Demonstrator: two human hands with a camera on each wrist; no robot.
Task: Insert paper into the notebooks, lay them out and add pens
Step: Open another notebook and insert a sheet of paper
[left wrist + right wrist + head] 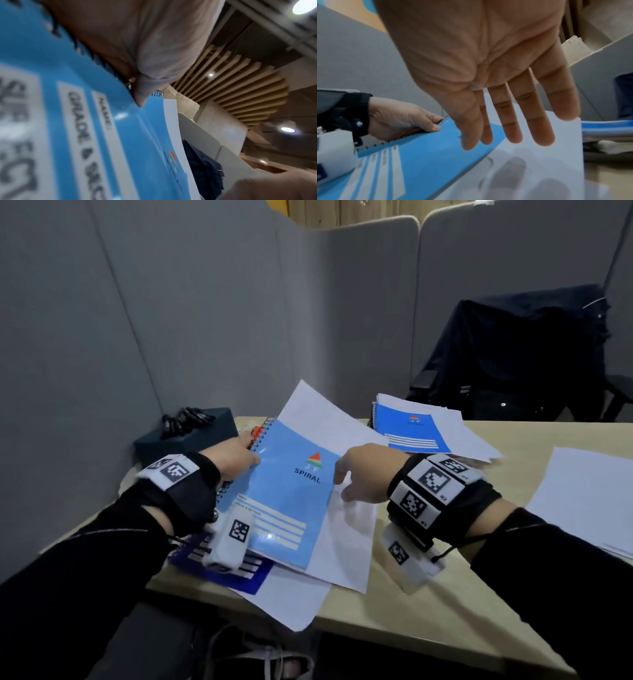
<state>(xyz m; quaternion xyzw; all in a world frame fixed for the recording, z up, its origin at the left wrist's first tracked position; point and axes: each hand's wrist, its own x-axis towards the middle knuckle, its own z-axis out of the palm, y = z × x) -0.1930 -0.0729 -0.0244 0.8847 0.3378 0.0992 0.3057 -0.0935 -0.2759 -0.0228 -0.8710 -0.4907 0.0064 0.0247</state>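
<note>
A light blue spiral notebook (286, 494) (423, 155) is tilted above the desk, with a white sheet (346, 542) (530, 162) sticking out from under its cover. My left hand (236, 457) (402, 121) grips it at the spiral edge, thumb (139, 94) on the cover (85, 108). My right hand (363, 474) (488, 94) hovers flat over the sheet's right side, fingers straight, holding nothing. A dark blue notebook (222, 570) lies beneath on more paper. Another blue notebook (412, 433) with paper lies at the back right. Black pens (186, 419) rest on a dark box.
A stack of white paper (589, 498) lies at the right of the beige desk (428, 618). Grey partition panels (205, 320) close off the back and left. A chair draped with a dark jacket (520, 350) stands behind the desk.
</note>
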